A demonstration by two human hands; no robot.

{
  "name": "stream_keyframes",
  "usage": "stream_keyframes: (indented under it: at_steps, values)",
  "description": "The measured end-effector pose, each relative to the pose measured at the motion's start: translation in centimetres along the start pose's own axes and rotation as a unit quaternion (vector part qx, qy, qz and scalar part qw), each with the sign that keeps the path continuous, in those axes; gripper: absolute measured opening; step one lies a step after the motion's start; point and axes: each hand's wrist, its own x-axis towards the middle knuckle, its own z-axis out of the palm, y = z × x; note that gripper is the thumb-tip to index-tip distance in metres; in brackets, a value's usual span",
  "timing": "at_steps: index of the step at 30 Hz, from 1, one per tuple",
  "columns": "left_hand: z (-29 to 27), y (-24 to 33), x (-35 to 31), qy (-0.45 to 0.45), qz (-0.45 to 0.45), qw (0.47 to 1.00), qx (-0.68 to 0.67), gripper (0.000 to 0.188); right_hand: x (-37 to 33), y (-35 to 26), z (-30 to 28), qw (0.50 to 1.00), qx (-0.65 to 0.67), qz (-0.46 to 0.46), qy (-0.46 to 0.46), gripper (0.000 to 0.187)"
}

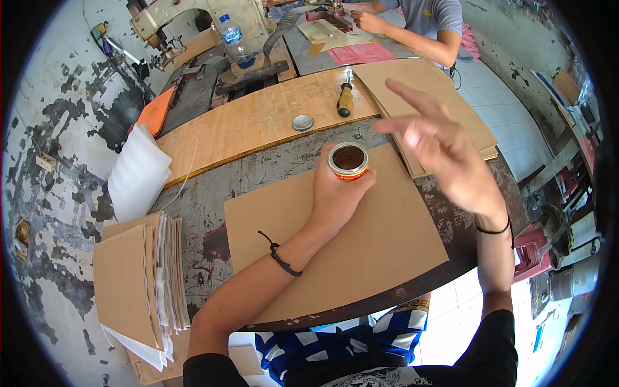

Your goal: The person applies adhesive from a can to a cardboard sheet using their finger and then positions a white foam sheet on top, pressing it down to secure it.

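My left hand (335, 200) is wrapped round a small open tin (349, 173) with a red and yellow side, held above a brown cardboard sheet (361, 251). Dark brown matter shows inside its rim. My right hand (445, 148) is raised over the right side of the table, fingers stretched and apart, with nothing seen in it; motion smears it a little. Beyond the tin, a round metal lid (302, 122) lies on a wooden board (251, 122). Farther back on that board rests a tool with a wooden handle (345, 100) and a thin metal shaft.
Stacked cardboard sheets (464, 122) lie right, partly behind my right hand. A pile of folded card and paper (135, 277) stands at the left, near white foam sheeting (137, 174). Behind are a plastic bottle (235, 42), a sewing machine (167, 19) and a person (432, 26) at another table.
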Motion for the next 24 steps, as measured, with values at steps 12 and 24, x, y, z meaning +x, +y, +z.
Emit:
stream_keyframes:
  at_steps: [12, 24]
  values:
    - [0.3, 0.0, -0.2, -0.075, 0.058, 0.994, 0.06, 0.046, 0.6, 0.8, 0.4, 0.957, 0.285, 0.0, 0.055, 0.068]
    - [0.0, -0.8, 0.2, -0.156, 0.198, 0.95, 0.184, 0.059, 0.6, 2.0, -1.9, 0.922, 0.342, -0.071, 0.17, 0.061]
